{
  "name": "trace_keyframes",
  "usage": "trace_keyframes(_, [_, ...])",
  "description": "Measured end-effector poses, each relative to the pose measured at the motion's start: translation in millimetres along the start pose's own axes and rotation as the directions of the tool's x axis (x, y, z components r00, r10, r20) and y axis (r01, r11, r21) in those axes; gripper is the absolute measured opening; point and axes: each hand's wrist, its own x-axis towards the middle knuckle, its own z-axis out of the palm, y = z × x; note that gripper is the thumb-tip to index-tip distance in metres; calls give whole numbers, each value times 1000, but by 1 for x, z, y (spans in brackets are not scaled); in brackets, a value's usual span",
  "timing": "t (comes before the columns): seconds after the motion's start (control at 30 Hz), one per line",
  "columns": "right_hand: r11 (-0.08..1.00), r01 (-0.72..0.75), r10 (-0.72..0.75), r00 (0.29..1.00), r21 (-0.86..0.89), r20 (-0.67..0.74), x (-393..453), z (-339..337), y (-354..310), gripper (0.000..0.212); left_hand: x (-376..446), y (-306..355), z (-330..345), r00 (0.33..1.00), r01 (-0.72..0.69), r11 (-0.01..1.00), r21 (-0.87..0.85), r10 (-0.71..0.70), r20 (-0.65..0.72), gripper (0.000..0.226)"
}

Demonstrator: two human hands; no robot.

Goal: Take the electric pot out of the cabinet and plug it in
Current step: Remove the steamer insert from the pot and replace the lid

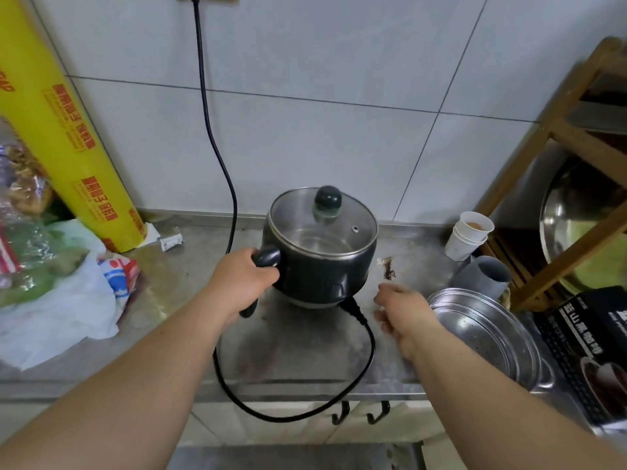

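Observation:
A dark electric pot (pixel 325 266) with a glass lid and a round black knob stands on the steel counter (pixel 295 347) near the tiled wall. My left hand (pixel 242 283) grips the pot's black side handle. A black power cord (pixel 217 137) runs from a wall socket at the top edge down behind my left hand, loops over the counter's front edge and enters the pot's base at the front right. My right hand (pixel 403 312) hovers just right of that connector, fingers loosely curled, holding nothing.
A large yellow roll of cling film (pixel 64 140) leans at the left, with plastic bags (pixel 57 300) below it. At the right are stacked paper cups (pixel 470 235), a grey cup (pixel 485 278), a steel steamer (pixel 488 330), a black box (pixel 583 347) and a wooden rack (pixel 576 137).

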Motion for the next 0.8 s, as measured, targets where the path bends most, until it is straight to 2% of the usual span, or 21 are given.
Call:
trace_keyframes(0.1, [998,-33,33,999,61,14,-4,-11,-9,11,-3,27,-13,995,-55,997,-62,50,-86,14])
trace_keyframes(0.23, [987,-80,67,993,142,92,-14,-25,-25,13,-8,69,-32,966,-152,983,-99,126,-226,12])
trace_keyframes(0.33, [960,-154,98,967,233,236,-20,-31,-33,28,-13,95,-43,945,-208,972,-111,170,-279,10])
trace_keyframes(0.43, [902,-300,144,887,311,439,-23,-31,-32,54,-20,120,-51,927,-252,957,-144,196,-321,12])
trace_keyframes(0.53, [853,-377,147,838,362,526,-22,-23,-25,62,-29,136,-59,907,-287,943,-170,210,-364,15])
trace_keyframes(0.6, [819,-379,142,861,430,488,-20,-17,-26,54,-35,140,-65,889,-302,940,-160,218,-403,13])
trace_keyframes(0.67, [808,-331,145,913,487,381,-14,-14,-32,33,-43,136,-73,870,-303,944,-129,218,-442,11])
trace_keyframes(0.73, [841,-254,131,953,479,274,-3,-16,-40,14,-50,128,-79,866,-278,955,-101,204,-456,11])
trace_keyframes(0.8, [901,-152,80,978,407,190,11,-23,-49,10,-57,115,-83,868,-238,968,-80,175,-465,13])
